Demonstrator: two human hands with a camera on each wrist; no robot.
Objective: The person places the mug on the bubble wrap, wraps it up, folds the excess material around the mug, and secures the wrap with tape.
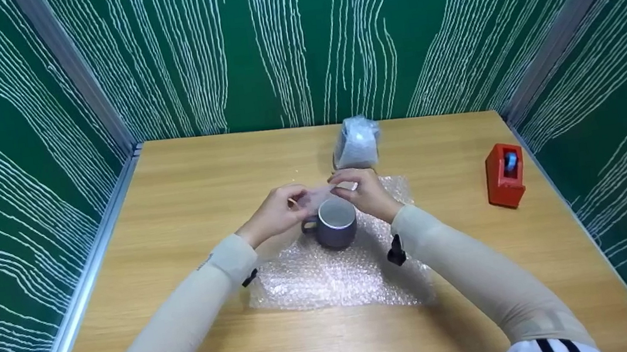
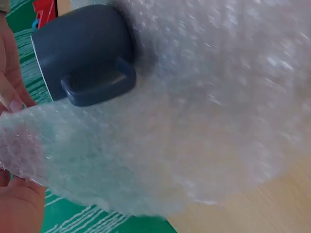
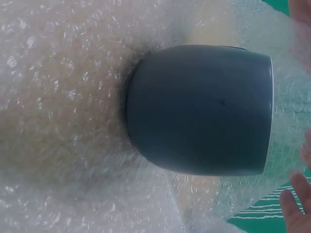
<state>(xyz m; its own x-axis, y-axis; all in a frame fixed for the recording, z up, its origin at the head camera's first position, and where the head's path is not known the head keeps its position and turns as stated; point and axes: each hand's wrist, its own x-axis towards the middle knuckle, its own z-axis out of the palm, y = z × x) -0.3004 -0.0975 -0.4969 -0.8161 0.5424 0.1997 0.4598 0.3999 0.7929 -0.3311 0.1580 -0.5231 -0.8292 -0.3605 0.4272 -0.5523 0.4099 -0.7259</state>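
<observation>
The left grip point(image 1: 279, 212) pinches one end of the far edge of the bubble wrap point(image 1: 337, 279), thumb and fingers nearly closed. Lifting that edge should go best at an even height, with light tension, the fingers kept clear of the handle point(image 2: 102, 97) that points toward this grip and could snag the film.

Between the grips and slightly nearer the wearer, the mug point(image 1: 336, 231) stands upright on the sheet: dark blue-grey, dull-surfaced, rounded at the base, with a pale inside and a thin light rim. The film is clear and glossy with small bubbles.

The right grip point(image 1: 366, 195) pinches the edge's other end; matching the left's pull should keep the mug from tipping. Just beyond it sits a wrapped bundle point(image 1: 360, 144); well to its right on the tabletop point(image 1: 201, 177), a red tape dispenser point(image 1: 505, 183).
</observation>
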